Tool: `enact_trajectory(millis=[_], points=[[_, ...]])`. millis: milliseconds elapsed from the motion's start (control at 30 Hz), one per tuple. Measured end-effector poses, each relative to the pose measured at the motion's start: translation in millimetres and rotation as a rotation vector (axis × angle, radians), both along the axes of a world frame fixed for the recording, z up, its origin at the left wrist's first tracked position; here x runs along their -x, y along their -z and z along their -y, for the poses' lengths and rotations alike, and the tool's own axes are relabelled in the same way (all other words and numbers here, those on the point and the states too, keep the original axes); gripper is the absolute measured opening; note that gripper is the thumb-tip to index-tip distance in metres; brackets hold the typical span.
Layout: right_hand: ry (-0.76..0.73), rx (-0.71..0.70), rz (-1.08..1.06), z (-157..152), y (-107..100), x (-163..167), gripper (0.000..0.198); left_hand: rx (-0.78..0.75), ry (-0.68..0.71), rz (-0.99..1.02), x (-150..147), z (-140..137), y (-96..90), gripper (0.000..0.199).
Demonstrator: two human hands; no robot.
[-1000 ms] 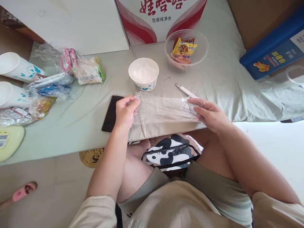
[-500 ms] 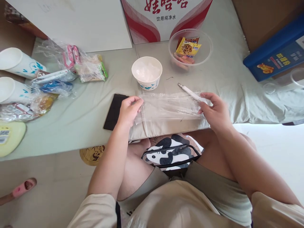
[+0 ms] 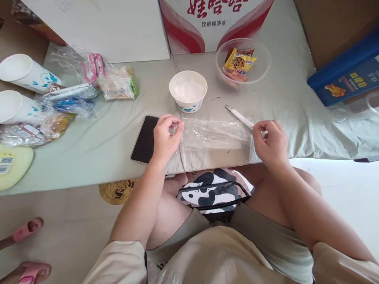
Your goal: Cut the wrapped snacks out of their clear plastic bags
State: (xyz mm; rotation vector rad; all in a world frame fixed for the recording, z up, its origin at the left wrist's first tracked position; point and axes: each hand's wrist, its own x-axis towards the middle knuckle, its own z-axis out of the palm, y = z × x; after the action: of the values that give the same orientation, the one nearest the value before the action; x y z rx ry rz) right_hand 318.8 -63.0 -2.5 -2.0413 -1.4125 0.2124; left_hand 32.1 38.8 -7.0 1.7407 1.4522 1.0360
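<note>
A clear plastic bag point(image 3: 213, 136) lies stretched nearly flat near the table's front edge. My left hand point(image 3: 168, 136) pinches its left end, thumb against fingertips, over the corner of a dark phone point(image 3: 144, 140). At the other end my right hand point(image 3: 271, 140) is closed on the bag's edge, with a bit of film hanging below the fingers. A white utility knife point(image 3: 239, 117) lies slantwise behind the bag, its near end close to my right fingertips. Just beyond stands a white paper bowl point(image 3: 188, 92) with crumpled clear film in it.
A clear plastic bowl point(image 3: 262, 65) holds wrapped snacks at the back. Paper cups point(image 3: 17, 106) and packaged snacks point(image 3: 117, 85) lie at the left. A blue box point(image 3: 343, 81) is at the right, cartons point(image 3: 220, 37) behind. Another person's pink slippers point(image 3: 31, 228) show on the floor.
My right fingers have curled in tighter at the bag's right end, where film now hangs lower. My left hand keeps its pinch. The view has shifted slightly, and a second slipper has come into view.
</note>
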Motion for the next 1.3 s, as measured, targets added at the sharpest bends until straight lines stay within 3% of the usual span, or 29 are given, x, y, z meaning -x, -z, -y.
enact_trajectory(millis=[133, 233, 400, 633, 1000, 1233, 1300], points=[[0.010, -0.062, -0.026, -1, -2, 2, 0.009, 0.318, 0.110, 0.215, -4, 2, 2.4, 0.015], [0.031, -0.015, -0.142, -1, -3, 4, 0.008, 0.392, 0.133, 0.156, -6, 3, 4.6, 0.016], [0.041, 0.115, -0.224, -4, -1, 3, 0.008, 0.343, 0.070, 0.012, -5, 4, 7.1, 0.013], [0.002, 0.307, -0.033, -3, 5, -2, 0.011, 0.320, 0.053, -0.147, -4, 7, 4.4, 0.012], [0.090, 0.334, 0.138, 17, 2, -15, 0.009, 0.216, 0.127, -0.206, -13, 8, 2.2, 0.014], [-0.051, 0.281, 0.284, 22, 10, -20, 0.038, 0.051, 0.104, -0.377, -21, 8, 8.9, 0.005], [-0.127, 0.240, 0.300, 23, 12, -20, 0.043, -0.028, 0.084, -0.428, -23, 7, 12.3, 0.014]])
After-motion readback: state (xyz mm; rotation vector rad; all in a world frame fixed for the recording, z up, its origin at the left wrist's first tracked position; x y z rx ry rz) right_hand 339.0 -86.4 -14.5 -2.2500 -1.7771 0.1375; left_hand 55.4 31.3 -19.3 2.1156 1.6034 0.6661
